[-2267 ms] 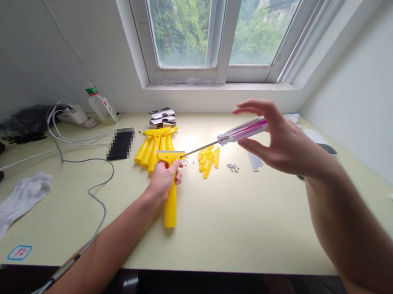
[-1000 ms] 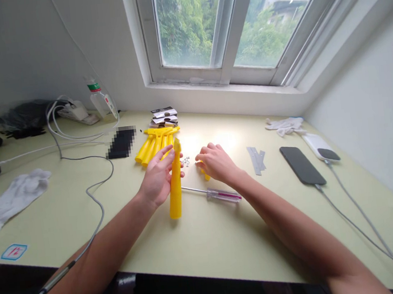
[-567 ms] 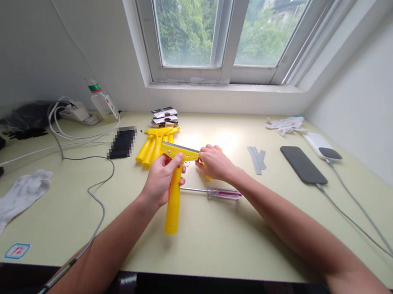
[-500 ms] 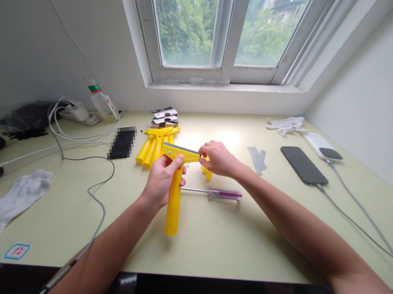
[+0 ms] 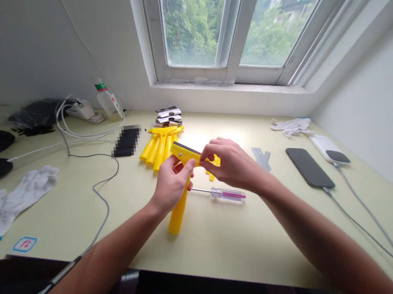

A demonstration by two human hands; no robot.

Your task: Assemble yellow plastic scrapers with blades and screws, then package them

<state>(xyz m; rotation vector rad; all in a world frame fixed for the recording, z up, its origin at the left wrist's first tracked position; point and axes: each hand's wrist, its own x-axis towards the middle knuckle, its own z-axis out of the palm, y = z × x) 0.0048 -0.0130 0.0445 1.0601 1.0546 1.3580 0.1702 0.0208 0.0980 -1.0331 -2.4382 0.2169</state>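
The scraper (image 5: 178,218) was bright yellow, the screwdriver (image 5: 228,194) had a clear handle with magenta stripes, the bench (image 5: 228,244) was pale green, and the glove (image 5: 19,202) was white mottled grey.

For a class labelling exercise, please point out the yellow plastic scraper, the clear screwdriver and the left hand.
Yellow plastic scraper (image 5: 178,218): head view, on its handle.
Clear pink-striped screwdriver (image 5: 228,193): head view, on its handle.
Left hand (image 5: 171,184): head view, on its back.

My pale green desk (image 5: 227,237): yellow scraper handles (image 5: 159,144) heaped, clear-handled screwdriver (image 5: 227,193), black phone (image 5: 311,174), white cotton glove (image 5: 16,203).
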